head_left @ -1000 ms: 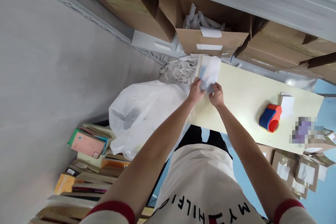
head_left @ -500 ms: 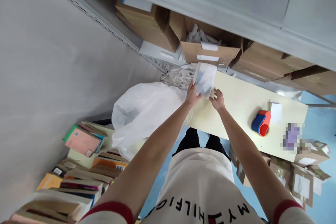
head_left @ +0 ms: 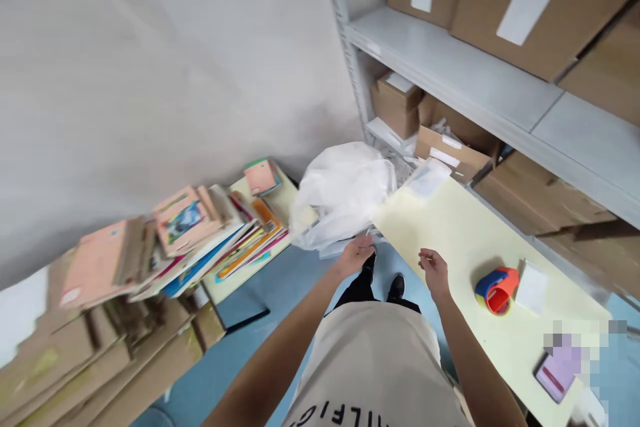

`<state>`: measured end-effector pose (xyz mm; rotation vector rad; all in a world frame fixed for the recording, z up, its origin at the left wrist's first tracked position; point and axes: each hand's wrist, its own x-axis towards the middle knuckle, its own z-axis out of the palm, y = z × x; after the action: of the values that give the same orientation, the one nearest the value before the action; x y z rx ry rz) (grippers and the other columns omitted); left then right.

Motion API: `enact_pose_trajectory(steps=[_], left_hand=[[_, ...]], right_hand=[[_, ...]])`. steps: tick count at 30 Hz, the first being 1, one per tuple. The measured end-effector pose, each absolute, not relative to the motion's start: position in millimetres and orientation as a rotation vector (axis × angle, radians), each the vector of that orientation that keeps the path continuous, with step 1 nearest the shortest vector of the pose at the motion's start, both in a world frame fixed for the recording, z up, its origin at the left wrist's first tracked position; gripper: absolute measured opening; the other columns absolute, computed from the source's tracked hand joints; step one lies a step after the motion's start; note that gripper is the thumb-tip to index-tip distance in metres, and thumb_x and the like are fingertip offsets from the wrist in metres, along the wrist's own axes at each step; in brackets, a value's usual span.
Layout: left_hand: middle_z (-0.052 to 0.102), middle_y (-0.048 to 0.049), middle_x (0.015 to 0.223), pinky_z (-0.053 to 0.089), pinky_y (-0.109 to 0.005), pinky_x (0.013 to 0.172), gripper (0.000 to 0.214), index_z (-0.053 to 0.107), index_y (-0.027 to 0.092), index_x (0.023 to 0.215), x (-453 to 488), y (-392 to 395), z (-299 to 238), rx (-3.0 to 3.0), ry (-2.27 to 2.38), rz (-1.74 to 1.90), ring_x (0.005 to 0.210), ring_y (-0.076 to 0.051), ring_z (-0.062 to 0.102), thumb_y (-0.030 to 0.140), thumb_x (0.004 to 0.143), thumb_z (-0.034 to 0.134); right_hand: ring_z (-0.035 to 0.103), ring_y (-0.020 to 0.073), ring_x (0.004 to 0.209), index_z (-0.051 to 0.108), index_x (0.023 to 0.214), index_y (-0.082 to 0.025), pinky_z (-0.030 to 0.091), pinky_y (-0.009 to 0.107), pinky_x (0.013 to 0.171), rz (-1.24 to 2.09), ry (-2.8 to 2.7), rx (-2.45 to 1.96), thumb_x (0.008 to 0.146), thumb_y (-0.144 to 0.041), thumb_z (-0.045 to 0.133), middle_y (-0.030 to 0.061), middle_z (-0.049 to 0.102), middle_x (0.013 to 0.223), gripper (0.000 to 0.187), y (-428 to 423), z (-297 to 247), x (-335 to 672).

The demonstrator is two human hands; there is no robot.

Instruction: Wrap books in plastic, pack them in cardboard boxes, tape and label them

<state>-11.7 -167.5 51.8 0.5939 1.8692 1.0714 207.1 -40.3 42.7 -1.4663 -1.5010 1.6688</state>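
My left hand (head_left: 356, 253) hangs off the near left corner of the cream table (head_left: 415, 220), its fingers stretched out and nothing visible in them. Just beyond it is a large white plastic bag (head_left: 345, 180). Over the table's near edge, my right hand (head_left: 434, 271) is loosely open, fingers slightly bent, holding nothing. A white packet (head_left: 429, 177) lies at the table's far end, apart from both hands. To the right of my right hand stands a red and blue tape dispenser (head_left: 497, 290), beside a stack of white paper (head_left: 532, 287).
Books and notebooks (head_left: 200, 227) are piled on a second table to the left, with cardboard boxes (head_left: 125, 367) in front. A grey shelf (head_left: 450, 57) with boxes rises behind the table. A purple phone-like object (head_left: 556, 373) lies at the table's right end.
My view has swung left, towards the books. Both hands have come away from the white packet, which stays at the table's far end, and have drawn back nearer my body.
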Motion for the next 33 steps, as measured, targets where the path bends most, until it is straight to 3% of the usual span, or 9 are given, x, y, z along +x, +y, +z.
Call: enact_pose_trajectory(steps=[10, 17, 23, 27, 33], left_hand=[[0.07, -0.0113, 0.116, 0.052, -0.041, 0.088, 0.057, 0.065, 0.018, 0.114, -16.8, -316.2, 89.9, 0.244, 2.075, 1.4, 0.096, -0.027, 0.068, 0.054, 0.069, 0.07], [0.067, -0.0138, 0.124, 0.052, -0.041, 0.09, 0.057, 0.064, 0.018, 0.118, -17.2, -442.2, 96.0, 0.14, 2.129, 1.448, 0.103, -0.029, 0.066, 0.049, 0.072, 0.069], [0.068, -0.0138, 0.12, 0.049, -0.042, 0.097, 0.053, 0.065, 0.017, 0.117, -27.5, -546.9, 86.0, 0.037, 2.216, 1.547, 0.108, -0.029, 0.065, 0.046, 0.073, 0.067], [0.069, -0.0143, 0.118, 0.049, -0.043, 0.097, 0.052, 0.067, 0.017, 0.111, -35.6, -596.5, 73.8, -0.048, 2.203, 1.673, 0.108, -0.03, 0.065, 0.048, 0.07, 0.072], [0.067, -0.0183, 0.119, 0.049, -0.046, 0.096, 0.06, 0.066, 0.012, 0.11, -64.0, -645.7, 57.4, -0.291, 2.288, 1.862, 0.108, -0.031, 0.064, 0.055, 0.069, 0.069]], right_hand=[[0.065, 0.0216, 0.069, 0.071, 0.085, -0.019, 0.055, 0.037, 0.069, 1.926, -1.853, -0.992, 0.06, -0.057, 0.073, 0.0074, 0.073, 0.082, 0.046, -91.8, 64.3, 116.7], [0.065, 0.0234, 0.065, 0.073, 0.08, -0.019, 0.053, 0.037, 0.063, 2.085, -2.128, -0.757, 0.054, -0.059, 0.076, 0.0072, 0.073, 0.075, 0.048, -211.4, 55.5, 59.1], [0.065, 0.0221, 0.063, 0.073, 0.082, -0.019, 0.052, 0.036, 0.061, 2.182, -2.319, -0.544, 0.056, -0.058, 0.076, 0.0071, 0.073, 0.078, 0.046, -329.3, 54.2, 21.9], [0.066, 0.0231, 0.067, 0.073, 0.083, -0.019, 0.053, 0.037, 0.065, 2.224, -2.44, -0.402, 0.058, -0.055, 0.076, 0.007, 0.073, 0.077, 0.044, -386.5, 60.8, -4.0], [0.07, 0.0272, 0.085, 0.072, 0.082, -0.021, 0.053, 0.044, 0.085, 2.357, -2.484, -0.22, 0.056, -0.052, 0.08, 0.0092, 0.075, 0.086, 0.042, -446.1, 66.5, -56.2]])
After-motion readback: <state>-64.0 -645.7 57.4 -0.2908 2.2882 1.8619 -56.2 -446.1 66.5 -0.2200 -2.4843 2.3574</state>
